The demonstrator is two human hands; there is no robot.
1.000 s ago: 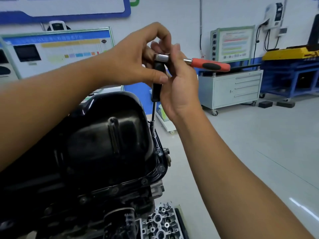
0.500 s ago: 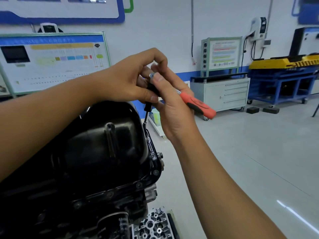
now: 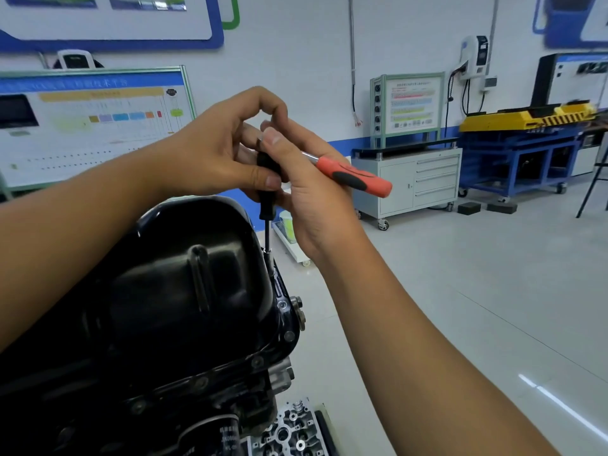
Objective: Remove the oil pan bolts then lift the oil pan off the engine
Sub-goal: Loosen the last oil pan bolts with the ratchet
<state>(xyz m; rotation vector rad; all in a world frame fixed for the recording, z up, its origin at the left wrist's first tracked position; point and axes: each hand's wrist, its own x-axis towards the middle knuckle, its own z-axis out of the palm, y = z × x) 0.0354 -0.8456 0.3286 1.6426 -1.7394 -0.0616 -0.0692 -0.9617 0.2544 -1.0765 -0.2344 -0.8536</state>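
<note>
Vs. 0.5 s ago: the ratchet's orange handle (image 3: 355, 176) still slopes down to the right, and both hands stay closed around the tool head; the pan looks unmoved on the engine.

Left hand (image 3: 210, 153): fingers arched over the top, thumb pressed on the black extension grip (image 3: 267, 189). Right hand (image 3: 312, 192): fingers curled around the ratchet head, fingertip on top; the handle juts out to the right past the palm.

Oil pan (image 3: 184, 284): glossy black, ribbed, sump up, sitting on the engine block at near left. The thin extension shaft (image 3: 267, 236) drops vertically from the hands to the pan's far right flange edge. Flange bolts (image 3: 289, 335) are visible along the near right rim, still seated.

Hard to read: the ratchet head is hidden between the fingers; the socket and the bolt it meets are lost in dark metal. The pan's left side is cut off by the left forearm. A cylinder head (image 3: 292, 432) lies at the bottom edge, partly cropped. A grey cabinet (image 3: 411, 185) stands far right.
</note>
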